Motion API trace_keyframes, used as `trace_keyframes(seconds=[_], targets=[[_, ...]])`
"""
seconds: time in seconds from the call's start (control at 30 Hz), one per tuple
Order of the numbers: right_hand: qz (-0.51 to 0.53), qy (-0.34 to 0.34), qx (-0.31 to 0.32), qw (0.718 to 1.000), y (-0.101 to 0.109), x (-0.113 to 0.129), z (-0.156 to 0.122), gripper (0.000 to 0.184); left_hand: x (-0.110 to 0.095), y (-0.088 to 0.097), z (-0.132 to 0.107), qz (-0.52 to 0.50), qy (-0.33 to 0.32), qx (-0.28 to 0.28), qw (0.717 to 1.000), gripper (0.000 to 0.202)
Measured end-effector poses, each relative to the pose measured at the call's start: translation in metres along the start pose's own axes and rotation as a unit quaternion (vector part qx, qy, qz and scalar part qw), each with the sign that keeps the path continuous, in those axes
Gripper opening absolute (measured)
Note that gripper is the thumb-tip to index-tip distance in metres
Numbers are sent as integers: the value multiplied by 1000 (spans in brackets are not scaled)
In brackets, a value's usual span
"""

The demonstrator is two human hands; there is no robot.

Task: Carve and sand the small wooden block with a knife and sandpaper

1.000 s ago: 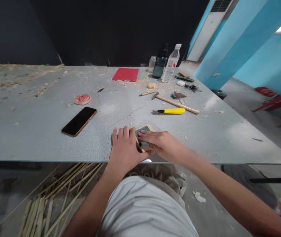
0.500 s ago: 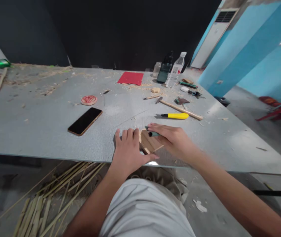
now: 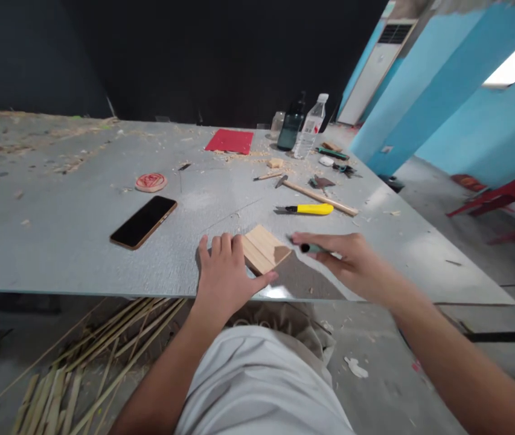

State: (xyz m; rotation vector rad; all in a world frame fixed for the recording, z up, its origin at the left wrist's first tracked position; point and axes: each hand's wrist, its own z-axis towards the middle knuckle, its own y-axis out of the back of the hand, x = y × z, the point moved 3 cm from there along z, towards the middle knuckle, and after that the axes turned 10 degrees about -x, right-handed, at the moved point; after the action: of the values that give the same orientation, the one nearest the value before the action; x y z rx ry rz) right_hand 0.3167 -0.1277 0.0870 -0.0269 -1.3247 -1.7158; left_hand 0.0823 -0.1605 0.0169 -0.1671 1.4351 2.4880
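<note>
A small pale wooden board (image 3: 264, 249) with lines along its grain lies flat near the table's front edge. My left hand (image 3: 223, 272) grips its left side, the fingers along the edge and the thumb stretched along the near side. To the right of the board, and apart from it, my right hand (image 3: 350, 260) is closed around a slim pale-green tool with a round black end (image 3: 305, 248). Most of that tool is hidden by the fingers, so its kind is unclear. Beyond the board lies a yellow-handled cutter (image 3: 314, 209).
On the grey table (image 3: 67, 254) are a phone (image 3: 143, 222), a round red-marked disc (image 3: 151, 182), a hammer (image 3: 320, 196), a red sheet (image 3: 230, 141), a clear bottle (image 3: 311, 128) and a dark bottle (image 3: 291, 128). Wood shavings are scattered about. Bamboo strips (image 3: 53, 393) lie below.
My right hand has moved right, off the board, taking the tool with it. More of the board's top now shows. The left hand keeps its hold, and the view has shifted slightly.
</note>
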Motion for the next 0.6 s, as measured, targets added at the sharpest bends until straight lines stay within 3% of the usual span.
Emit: trace_keyframes(seconds=[0.07,0.17,0.27,0.37,0.47,0.6], targets=[[6,-27,-100,995,-7,-5,8,35,-1,2,0,-2,-3,4,1000,99],[146,-101,-152,972,-30,-12,22,24,-2,2,-1,-1,-10,13,1000,104],[361,-204,-171,894,-49,-20,30,23,0,-1,-2,1,-12,8,1000,104],[446,-276,-167,835,-56,-28,32,29,2,-5,-2,-9,-16,12,1000,102],[445,-303,-170,825,-56,-34,29,32,3,-7,-2,-22,-25,16,999,101],[420,-286,-202,837,-54,-41,25,26,2,-6,-2,-28,-29,19,999,101]])
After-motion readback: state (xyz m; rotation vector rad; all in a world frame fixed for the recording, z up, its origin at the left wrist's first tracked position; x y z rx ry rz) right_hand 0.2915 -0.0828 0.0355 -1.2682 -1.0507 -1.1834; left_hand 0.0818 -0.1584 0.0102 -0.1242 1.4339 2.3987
